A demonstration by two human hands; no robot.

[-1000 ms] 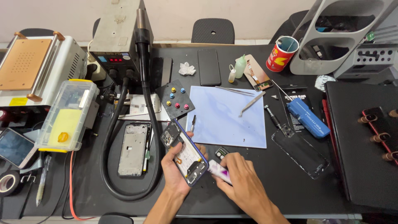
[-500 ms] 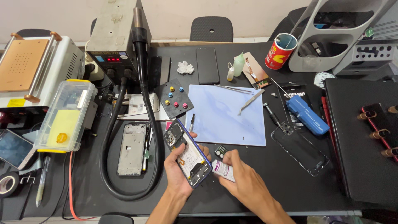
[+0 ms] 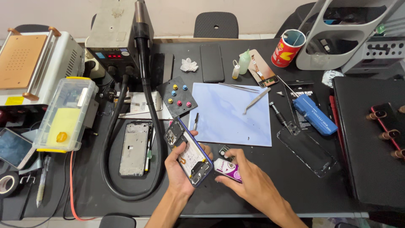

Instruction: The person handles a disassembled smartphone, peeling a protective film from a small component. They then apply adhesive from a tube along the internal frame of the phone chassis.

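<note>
My left hand (image 3: 179, 171) holds an opened phone (image 3: 188, 151) with a blue frame, its back cover off and its inner parts showing, tilted over the black mat. My right hand (image 3: 249, 181) rests flat on the mat just right of it, fingertips on a small white and purple tube (image 3: 228, 169). A small black part (image 3: 223, 151) lies just above that tube. Both hands are near the front edge of the table.
A pale blue work mat (image 3: 230, 114) with tweezers (image 3: 256, 100) lies ahead. A bare phone frame (image 3: 135, 147) sits left inside a black hose loop (image 3: 112, 169). A hot-air station (image 3: 116, 38), screw tray (image 3: 177, 96), blue box (image 3: 314, 114), glass sheet (image 3: 306, 147) and red cup (image 3: 288, 47) surround them.
My left hand has tilted the opened phone a little and kept its hold. My right hand has stayed on the small tube, shifting slightly right.
</note>
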